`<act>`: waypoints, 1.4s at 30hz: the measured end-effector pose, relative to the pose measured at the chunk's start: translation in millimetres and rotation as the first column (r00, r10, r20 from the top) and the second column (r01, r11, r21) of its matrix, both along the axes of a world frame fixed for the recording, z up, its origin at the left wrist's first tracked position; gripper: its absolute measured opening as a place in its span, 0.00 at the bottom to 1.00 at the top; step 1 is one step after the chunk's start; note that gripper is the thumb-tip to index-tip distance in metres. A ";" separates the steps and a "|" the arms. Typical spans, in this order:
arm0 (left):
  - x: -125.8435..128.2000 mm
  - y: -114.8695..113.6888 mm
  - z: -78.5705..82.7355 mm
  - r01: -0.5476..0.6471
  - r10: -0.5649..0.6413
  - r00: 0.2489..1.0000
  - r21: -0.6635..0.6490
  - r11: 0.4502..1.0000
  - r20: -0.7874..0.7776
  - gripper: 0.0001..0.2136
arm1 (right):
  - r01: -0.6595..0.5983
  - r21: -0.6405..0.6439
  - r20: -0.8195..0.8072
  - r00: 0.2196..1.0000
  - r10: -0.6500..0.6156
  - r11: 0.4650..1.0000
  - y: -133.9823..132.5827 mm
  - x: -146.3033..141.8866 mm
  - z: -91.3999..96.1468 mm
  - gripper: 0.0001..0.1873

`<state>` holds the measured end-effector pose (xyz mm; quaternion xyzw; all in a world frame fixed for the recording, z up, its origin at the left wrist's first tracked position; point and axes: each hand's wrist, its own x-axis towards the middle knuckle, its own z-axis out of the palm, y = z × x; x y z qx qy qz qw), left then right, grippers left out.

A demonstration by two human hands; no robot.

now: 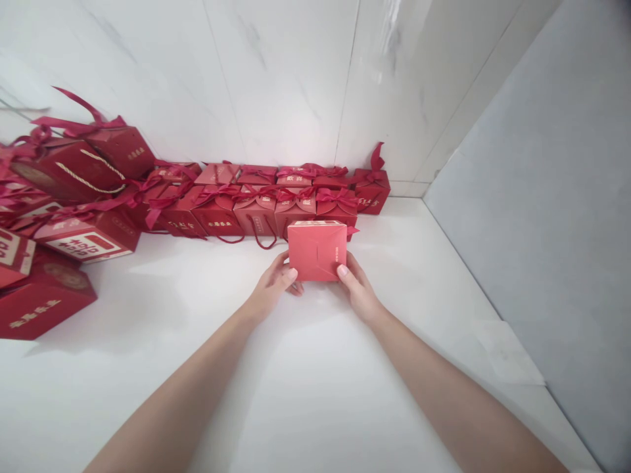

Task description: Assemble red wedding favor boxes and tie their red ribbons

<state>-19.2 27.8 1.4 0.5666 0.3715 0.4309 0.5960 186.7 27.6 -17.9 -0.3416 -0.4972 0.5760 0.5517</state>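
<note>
A small red gift box (317, 249) stands on the white floor (305, 381) in the middle of the head view, its folded underside or side facing me. My left hand (273, 284) grips its lower left corner, fingers curled against the side. On the lower right corner rests my right hand (355, 286), thumb pressed on the box face. Both hands hold the box just in front of a row of similar boxes.
Two rows of red gift boxes with ribbon bows (276, 197) line the white marble wall (276, 85). Larger red boxes with rope handles (79, 174) are heaped at the left. A grey wall (552, 197) closes off the right side.
</note>
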 end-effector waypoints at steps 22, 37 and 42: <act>-1.0 0.3 -1.1 -0.003 0.003 1.000 -0.005 1.000 -0.008 0.34 | -0.005 -0.003 0.001 1.000 0.005 1.000 -0.5 0.2 -0.6 0.32; -3.5 2.3 -7.0 0.022 -0.018 0.992 -0.034 0.999 0.123 0.35 | -0.020 0.037 0.020 1.000 0.020 0.999 -4.6 -1.3 3.5 0.38; -5.2 1.3 -2.9 0.130 -0.064 0.935 -0.169 0.977 0.350 0.41 | -0.160 0.054 0.105 0.983 0.154 0.986 -10.9 -1.4 5.8 0.54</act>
